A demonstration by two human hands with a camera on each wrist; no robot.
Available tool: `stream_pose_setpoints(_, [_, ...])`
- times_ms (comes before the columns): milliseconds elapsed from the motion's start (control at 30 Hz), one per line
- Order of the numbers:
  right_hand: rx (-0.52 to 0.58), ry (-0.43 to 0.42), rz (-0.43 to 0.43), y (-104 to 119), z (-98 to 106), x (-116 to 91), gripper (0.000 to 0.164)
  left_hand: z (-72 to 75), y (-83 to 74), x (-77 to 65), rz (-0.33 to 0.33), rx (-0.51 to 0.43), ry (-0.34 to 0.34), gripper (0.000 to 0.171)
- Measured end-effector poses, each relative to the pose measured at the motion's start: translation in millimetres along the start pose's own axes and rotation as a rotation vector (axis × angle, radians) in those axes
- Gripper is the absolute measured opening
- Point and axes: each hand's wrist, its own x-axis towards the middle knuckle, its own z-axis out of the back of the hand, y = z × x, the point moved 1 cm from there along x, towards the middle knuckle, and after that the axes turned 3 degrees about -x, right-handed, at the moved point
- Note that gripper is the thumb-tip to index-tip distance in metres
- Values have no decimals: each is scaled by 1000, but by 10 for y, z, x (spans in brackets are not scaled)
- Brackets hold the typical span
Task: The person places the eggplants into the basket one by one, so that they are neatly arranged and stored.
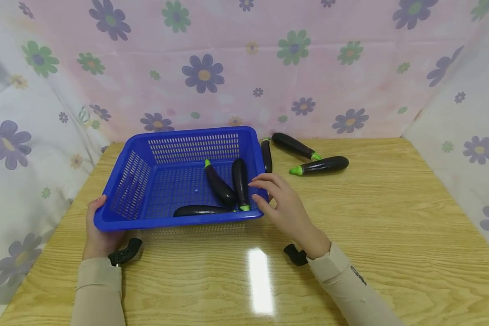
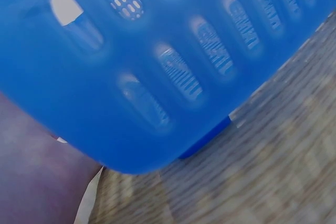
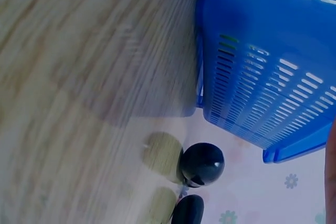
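So the blue basket (image 1: 179,222) sat left of the middle, over the wooden table (image 1: 391,226), with its near side looking raised off the wood. Couldn't tell if the far edge was touching down. Three eggplants were in it, all toward the right half: a slanted eggplant (image 1: 220,184) with its green end pointing away, a straighter eggplant (image 1: 240,183) just beside it with its green end toward the person, and a low eggplant (image 1: 201,210) along the near wall, partly hidden by the rim.

The left hand (image 1: 98,226) had the basket gripped at the near left corner, thumb up on the rim, the rest of the fingers hidden underneath. The right hand (image 1: 285,203) was loose and fairly open at the right rim, fingers lightly bent and spread, thumb apart from them, nothing pinched between. I honestly couldn't tell if it touched the rim.

Three more were outside: a half-hidden eggplant (image 1: 266,155) just past the right wall, then a back eggplant (image 1: 294,146) and a front eggplant (image 1: 325,165) farther right, lying close together. Beige sleeves (image 1: 99,290) on both arms, and flowery cloth (image 1: 248,104) hung behind the table
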Motion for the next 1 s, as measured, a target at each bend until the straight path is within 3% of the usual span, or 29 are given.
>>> stream_pose_setpoints(200, [44, 27, -13, -17, 52, -7, 19, 10, 5, -6, -8, -21, 17, 48])
stream_pose_setpoints(367, [131, 125, -38, -58, 144, -5, 20, -8, -2, -5, -1, 10, 0, 48])
stream_pose_setpoints(500, [300, 214, -177, -54, 273, 13, 23, -19, -4, -1, -3, 26, -5, 47])
stream_pose_setpoints(667, [479, 214, -317, 39, 473, 60, 25, -15, 12, 2, -8, 26, 17, 48])
stream_pose_setpoints(800, [441, 166, -346, 10, 559, 56, 24, -8, 15, -7, -3, 29, 30, 49])
stream_pose_setpoints(1000, [345, 110, -362, -186, 607, 22, 24, -17, 4, 6, 6, -41, 50, 48])
